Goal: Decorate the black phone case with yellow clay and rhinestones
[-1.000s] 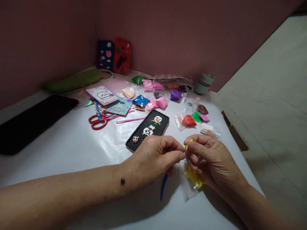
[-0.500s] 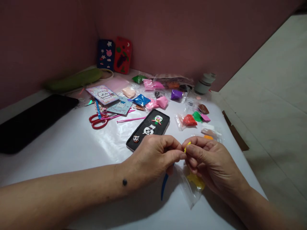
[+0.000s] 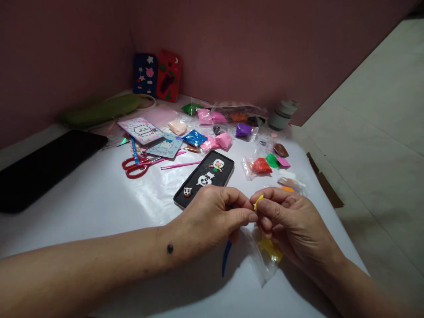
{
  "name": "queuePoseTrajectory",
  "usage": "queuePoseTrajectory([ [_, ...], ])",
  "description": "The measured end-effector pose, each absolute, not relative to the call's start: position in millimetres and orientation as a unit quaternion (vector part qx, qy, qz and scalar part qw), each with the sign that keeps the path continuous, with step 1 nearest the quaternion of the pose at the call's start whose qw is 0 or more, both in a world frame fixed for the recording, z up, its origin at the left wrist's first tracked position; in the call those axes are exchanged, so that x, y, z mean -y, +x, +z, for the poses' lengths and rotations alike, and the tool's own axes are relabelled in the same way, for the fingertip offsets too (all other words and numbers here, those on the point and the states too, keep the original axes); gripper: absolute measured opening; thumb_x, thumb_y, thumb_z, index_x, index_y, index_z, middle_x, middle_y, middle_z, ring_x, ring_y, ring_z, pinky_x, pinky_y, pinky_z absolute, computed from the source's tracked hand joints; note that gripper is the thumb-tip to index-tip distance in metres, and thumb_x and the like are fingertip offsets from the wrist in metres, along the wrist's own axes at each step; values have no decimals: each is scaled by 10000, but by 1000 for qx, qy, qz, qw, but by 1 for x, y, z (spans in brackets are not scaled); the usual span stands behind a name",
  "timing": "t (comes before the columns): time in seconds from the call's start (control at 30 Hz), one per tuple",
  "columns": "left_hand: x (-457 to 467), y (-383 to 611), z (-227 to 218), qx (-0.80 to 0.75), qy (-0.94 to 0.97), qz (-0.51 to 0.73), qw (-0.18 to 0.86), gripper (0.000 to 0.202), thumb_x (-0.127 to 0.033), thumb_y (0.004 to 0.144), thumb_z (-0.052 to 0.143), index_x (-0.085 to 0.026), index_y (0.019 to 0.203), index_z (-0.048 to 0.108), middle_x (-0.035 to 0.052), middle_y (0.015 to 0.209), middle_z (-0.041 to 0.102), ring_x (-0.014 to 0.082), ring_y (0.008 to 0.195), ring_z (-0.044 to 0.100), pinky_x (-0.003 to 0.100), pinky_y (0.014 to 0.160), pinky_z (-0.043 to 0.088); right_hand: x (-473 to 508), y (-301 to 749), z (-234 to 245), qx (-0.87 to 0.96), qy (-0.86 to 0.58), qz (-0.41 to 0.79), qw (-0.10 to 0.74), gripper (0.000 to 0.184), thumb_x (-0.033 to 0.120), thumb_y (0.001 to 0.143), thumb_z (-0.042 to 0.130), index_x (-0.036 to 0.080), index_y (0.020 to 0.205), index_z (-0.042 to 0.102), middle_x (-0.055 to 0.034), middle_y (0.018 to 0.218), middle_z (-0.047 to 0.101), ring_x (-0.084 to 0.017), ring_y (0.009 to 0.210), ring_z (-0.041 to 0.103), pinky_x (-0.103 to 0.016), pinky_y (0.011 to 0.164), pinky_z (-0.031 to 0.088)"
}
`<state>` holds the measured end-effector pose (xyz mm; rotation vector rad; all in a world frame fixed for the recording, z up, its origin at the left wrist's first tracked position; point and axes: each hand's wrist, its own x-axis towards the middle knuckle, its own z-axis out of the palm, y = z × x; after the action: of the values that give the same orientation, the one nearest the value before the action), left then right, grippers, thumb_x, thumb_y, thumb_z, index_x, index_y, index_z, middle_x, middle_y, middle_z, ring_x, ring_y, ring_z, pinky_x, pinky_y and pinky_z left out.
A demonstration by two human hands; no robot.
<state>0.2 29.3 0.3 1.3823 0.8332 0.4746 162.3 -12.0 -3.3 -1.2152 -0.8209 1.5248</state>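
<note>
A small piece of yellow modelling clay (image 3: 259, 202) sits between my hands above the table's front part. My right hand (image 3: 291, 218) is closed and pinches it between thumb and forefinger. The fingertips of my left hand (image 3: 212, 214), also closed, meet its left edge in a pinch. Beneath the left hand a blue curved tool (image 3: 226, 259) partly shows; whether that hand holds it or it lies on the table, I cannot tell. A clear bag with yellow clay (image 3: 271, 251) lies under my right hand. Just beyond my left hand is a black phone case (image 3: 195, 179) bearing small clay figures.
Red-handled scissors (image 3: 135, 168), a pink stick tool (image 3: 180, 165) and printed cards (image 3: 141, 130) lie left of centre. Several bagged clays, such as a red one (image 3: 261, 165), spread across the back and right. A dark flat slab (image 3: 49, 170) lies far left; a grey bottle (image 3: 282, 115) stands at the wall.
Hardly anything differs. Both hands stay in place at the yellow clay, which has tilted slightly between the fingertips; the whole view has shifted a little.
</note>
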Motion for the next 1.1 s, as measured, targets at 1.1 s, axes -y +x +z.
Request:
queuePoseTrajectory([
  [1.1, -29, 1, 3, -379, 596, 208, 677, 161, -270, 797, 572, -151, 705, 628, -44, 466, 537, 67, 418, 469, 158, 419, 365, 14, 160, -5, 342, -496, 613, 511, 133, 275, 697, 790, 183, 761, 718, 44, 454, 567, -44, 378, 472, -132, 382, 385],
])
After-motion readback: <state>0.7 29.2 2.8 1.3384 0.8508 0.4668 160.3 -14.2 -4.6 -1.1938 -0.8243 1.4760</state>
